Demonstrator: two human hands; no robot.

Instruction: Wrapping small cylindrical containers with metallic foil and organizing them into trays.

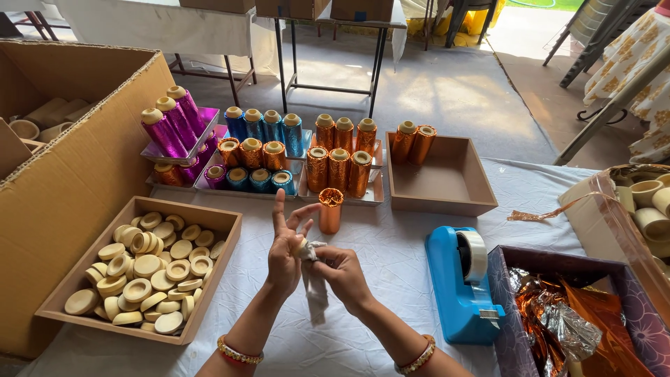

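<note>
At frame centre over the white worktop [391,251], the left hand [285,255], fingers spread, steadies a small wooden cap [301,248] while the right hand [343,274] pinches a strip of silver foil [315,290] against it, just below an upright copper spool [330,209].
</note>
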